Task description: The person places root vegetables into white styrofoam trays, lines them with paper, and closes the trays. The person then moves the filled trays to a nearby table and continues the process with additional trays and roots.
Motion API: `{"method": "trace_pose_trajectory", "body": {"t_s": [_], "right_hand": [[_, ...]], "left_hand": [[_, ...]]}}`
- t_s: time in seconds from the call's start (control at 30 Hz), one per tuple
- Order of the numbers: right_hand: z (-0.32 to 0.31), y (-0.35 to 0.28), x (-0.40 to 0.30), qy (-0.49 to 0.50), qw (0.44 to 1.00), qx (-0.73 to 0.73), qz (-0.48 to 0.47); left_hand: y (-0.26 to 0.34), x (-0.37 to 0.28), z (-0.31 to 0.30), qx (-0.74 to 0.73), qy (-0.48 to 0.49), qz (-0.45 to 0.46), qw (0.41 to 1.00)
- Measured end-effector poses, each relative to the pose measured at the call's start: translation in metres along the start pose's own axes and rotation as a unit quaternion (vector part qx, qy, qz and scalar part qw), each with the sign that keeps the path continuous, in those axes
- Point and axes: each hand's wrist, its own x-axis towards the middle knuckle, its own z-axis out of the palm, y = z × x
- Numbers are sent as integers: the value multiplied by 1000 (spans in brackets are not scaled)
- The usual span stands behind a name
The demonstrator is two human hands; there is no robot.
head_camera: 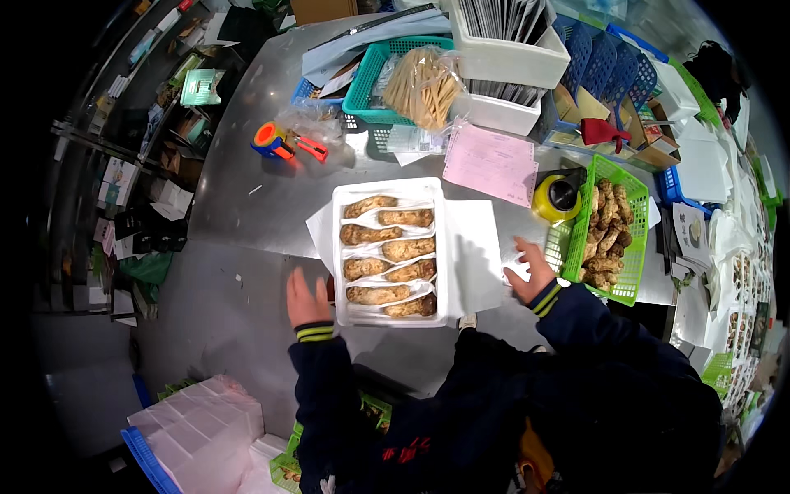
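A white foam tray (440, 259) lies at the front edge of a metal table, over sheets of white paper (472, 253). Brown mushrooms (407, 249) lie in it in two staggered columns, with white wrapping between them. Close by the tray's lower left side is my left hand (308, 299), fingers apart, with nothing seen in it. To the right of the paper, my right hand (531, 272) is spread and empty, near a green plastic basket (639, 253) of more mushrooms (608, 228).
Behind the tray are a tape dispenser (271, 141), a red utility knife (310, 148), a teal basket (355, 92), a pink form (490, 162) and white foam boxes (512, 58). A yellow tape measure (555, 197) stands beside the green basket. Shelves (139, 163) line the left.
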Motion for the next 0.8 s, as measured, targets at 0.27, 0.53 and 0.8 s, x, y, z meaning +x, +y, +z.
{"method": "trace_pose_trajectory", "body": {"t_s": [0.27,0.53,0.8], "right_hand": [[105,-66,32,-305,927,-9,219],[141,-44,0,-334,783,289,437],[157,-22,-7,-245,863,319,306]], "left_hand": [[82,105,104,-82,-40,278,956],[90,108,111,-11,-84,189,978],[-28,9,45,-216,-323,-132,912]]}}
